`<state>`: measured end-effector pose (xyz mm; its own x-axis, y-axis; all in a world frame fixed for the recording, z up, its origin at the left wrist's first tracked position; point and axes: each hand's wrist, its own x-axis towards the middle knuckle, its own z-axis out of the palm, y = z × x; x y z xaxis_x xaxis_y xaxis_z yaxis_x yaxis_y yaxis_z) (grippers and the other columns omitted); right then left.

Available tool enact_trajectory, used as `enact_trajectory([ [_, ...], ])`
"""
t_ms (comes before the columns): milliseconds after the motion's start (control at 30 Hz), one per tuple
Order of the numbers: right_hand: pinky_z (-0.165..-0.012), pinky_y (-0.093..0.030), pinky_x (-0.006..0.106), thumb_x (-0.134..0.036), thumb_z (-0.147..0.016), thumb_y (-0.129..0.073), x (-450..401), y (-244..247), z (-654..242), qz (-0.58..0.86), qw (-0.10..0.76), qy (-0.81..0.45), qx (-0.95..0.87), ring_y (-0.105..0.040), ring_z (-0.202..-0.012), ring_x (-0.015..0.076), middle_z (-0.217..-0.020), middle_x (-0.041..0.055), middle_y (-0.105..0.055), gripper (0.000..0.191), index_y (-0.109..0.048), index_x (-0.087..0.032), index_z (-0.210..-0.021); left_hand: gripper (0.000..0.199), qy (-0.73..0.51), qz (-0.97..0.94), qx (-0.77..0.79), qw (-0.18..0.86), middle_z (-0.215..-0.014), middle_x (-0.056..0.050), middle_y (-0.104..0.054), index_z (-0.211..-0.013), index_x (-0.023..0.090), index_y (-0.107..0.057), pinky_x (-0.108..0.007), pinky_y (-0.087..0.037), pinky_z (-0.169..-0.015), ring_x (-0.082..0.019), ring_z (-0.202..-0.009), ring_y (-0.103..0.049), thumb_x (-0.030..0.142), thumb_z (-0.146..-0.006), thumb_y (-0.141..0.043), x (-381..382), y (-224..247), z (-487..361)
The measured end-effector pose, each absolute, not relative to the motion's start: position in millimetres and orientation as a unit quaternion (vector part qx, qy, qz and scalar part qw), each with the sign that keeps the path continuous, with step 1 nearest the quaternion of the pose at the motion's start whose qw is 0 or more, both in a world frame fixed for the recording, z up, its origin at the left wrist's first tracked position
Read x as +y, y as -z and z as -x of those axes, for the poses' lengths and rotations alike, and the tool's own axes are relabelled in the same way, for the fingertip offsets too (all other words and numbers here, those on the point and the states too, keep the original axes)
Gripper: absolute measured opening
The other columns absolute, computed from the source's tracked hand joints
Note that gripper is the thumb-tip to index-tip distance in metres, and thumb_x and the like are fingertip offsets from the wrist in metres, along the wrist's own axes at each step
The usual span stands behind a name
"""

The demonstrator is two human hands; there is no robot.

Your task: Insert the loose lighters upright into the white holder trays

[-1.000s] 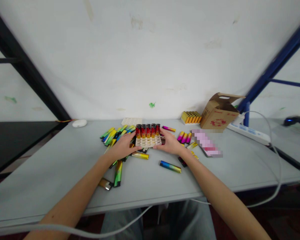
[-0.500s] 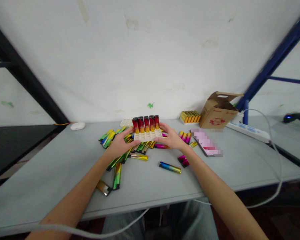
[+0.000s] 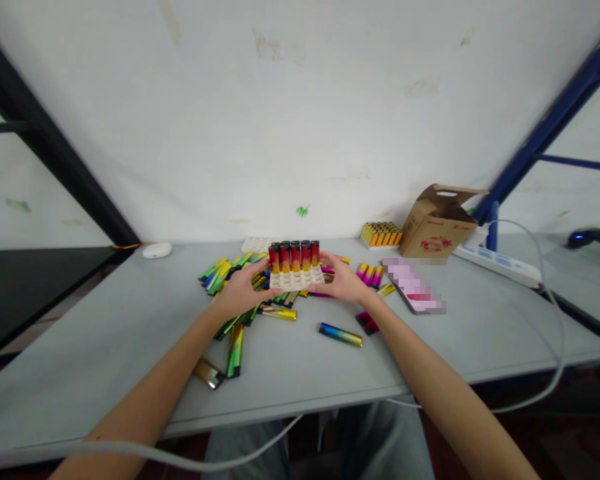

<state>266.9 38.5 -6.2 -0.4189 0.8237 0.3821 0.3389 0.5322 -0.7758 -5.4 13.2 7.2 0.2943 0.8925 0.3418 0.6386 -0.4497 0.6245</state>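
Observation:
A white tray with holes is held between both hands, over the pile of lighters. Red and yellow lighters stand upright in its back rows, and its front holes are bare. My left hand grips the tray's left end, thumb at the near corner. At the right end, my right hand holds it with fingers behind and thumb in front. Green and yellow lighters lie loose beneath and left of the hands. A blue and gold lighter lies in front of the tray.
Behind the tray lies another white tray. Toward the back right are a tray of orange lighters, an open cardboard box, a phone and a power strip. A white case sits at the back left.
Both hands have lowered the tray slightly and moved it a little toward me. More of the white tray behind it now shows.

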Motion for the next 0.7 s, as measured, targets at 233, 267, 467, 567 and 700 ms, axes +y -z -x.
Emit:
enact_trajectory([
  [233, -0.105, -0.047, 0.047, -0.047, -0.066, -0.085, 40, 17, -267, 0.375, 0.35, -0.29, -0.808, -0.059, -0.122, 0.0295, -0.135, 0.0163, -0.059, 0.086, -0.048, -0.017, -0.138, 0.072, -0.31, -0.811, 0.465, 0.174, -0.128, -0.011, -0.068, -0.129, 0.016, -0.059, -0.045, -0.048, -0.105, -0.032, -0.118, -0.063, 0.05, -0.068, -0.078, 14, -4, 5],
  [267, -0.105, -0.047, 0.047, -0.048, -0.067, -0.084, 40, 18, -268, 0.375, 0.346, -0.284, -0.812, -0.059, -0.122, 0.0295, -0.135, 0.0161, -0.058, 0.086, -0.047, -0.017, -0.138, 0.072, -0.31, -0.812, 0.464, 0.172, -0.127, -0.011, -0.068, -0.129, 0.016, -0.058, -0.044, -0.048, -0.105, -0.031, -0.117, -0.063, 0.049, -0.068, -0.078, 14, -4, 5],
  [467, -0.106, -0.046, 0.049, -0.053, -0.068, -0.081, 40, 17, -269, 0.379, 0.33, -0.22, -0.836, -0.057, -0.124, 0.032, -0.135, 0.017, -0.058, 0.088, -0.047, -0.017, -0.14, 0.073, -0.293, -0.818, 0.473, 0.145, -0.128, -0.014, -0.067, -0.13, 0.015, -0.057, -0.047, -0.047, -0.104, -0.033, -0.117, -0.063, 0.05, -0.07, -0.077, 14, -2, 4],
  [567, -0.114, -0.034, 0.055, -0.056, -0.065, -0.082, 40, 13, -275, 0.398, 0.32, -0.177, -0.841, -0.046, -0.135, 0.0375, -0.138, 0.0198, -0.056, 0.09, -0.05, -0.014, -0.138, 0.075, -0.281, -0.819, 0.484, 0.128, -0.13, -0.015, -0.065, -0.132, 0.014, -0.056, -0.05, -0.045, -0.105, -0.034, -0.119, -0.061, 0.052, -0.07, -0.076, 16, 2, 6],
  [700, -0.112, -0.037, 0.052, -0.058, -0.079, -0.069, 43, 8, -295, 0.436, 0.328, -0.175, -0.819, -0.051, -0.131, 0.0348, -0.139, 0.0206, -0.056, 0.073, -0.054, -0.014, -0.135, 0.075, -0.273, -0.818, 0.494, 0.113, -0.132, -0.017, -0.063, -0.131, 0.013, -0.057, -0.051, -0.044, -0.105, -0.036, -0.12, -0.06, 0.054, -0.071, -0.074, 16, 4, 6],
])
